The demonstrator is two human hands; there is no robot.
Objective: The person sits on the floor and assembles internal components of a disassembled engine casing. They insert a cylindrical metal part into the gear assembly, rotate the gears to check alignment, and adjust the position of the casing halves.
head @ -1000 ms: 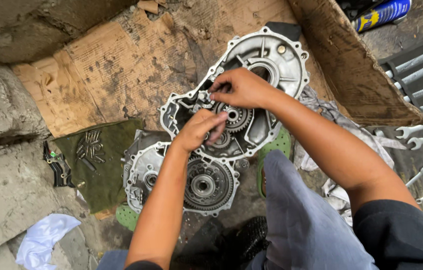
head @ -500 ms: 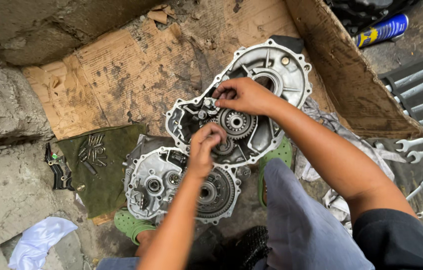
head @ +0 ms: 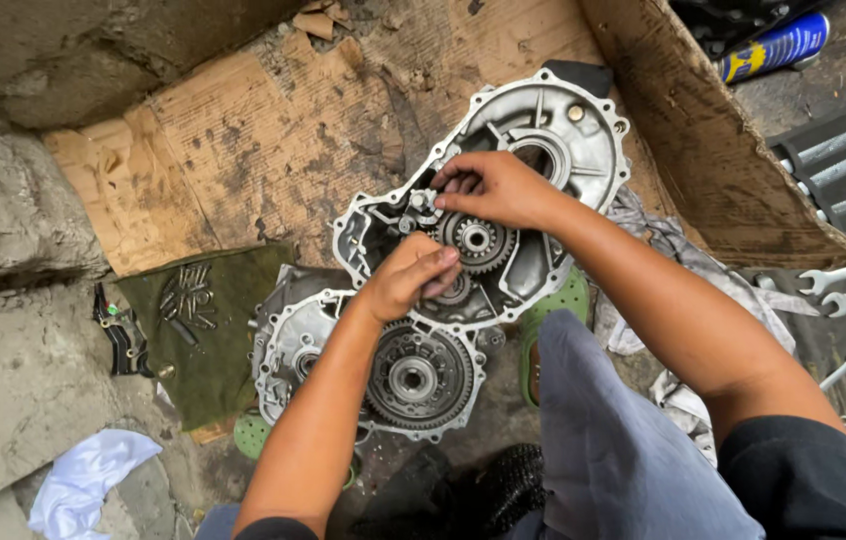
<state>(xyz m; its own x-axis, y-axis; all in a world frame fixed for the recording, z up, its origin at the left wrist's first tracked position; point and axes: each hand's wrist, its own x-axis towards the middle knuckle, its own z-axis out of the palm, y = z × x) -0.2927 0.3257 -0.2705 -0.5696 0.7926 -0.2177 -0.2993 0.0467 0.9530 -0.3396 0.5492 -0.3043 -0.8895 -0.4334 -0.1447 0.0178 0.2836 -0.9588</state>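
Observation:
An open aluminium engine case half (head: pixel 563 130) lies on cardboard, with a small gear (head: pixel 478 240) inside it. My right hand (head: pixel 493 185) rests over the case, its fingertips pinched on a small metal part at the case's left rim. My left hand (head: pixel 408 275) is curled over the case's lower edge, fingers touching a gear shaft beside the small gear. A second case half (head: pixel 293 345) with a large toothed gear (head: pixel 413 378) lies just below, under my left forearm.
Worn cardboard (head: pixel 243 140) covers the ground. A green cloth (head: pixel 213 350) holds several bolts (head: pixel 188 295). Wrenches (head: pixel 843 290) lie at the right, a blue spray can (head: pixel 773 45) at top right, a white rag (head: pixel 83 480) at bottom left. Concrete (head: pixel 3 210) borders the left.
My left hand has drawn slightly down and curled its fingers at the case's lower edge. My right hand stays pinched at the same spot. The view has shifted a little.

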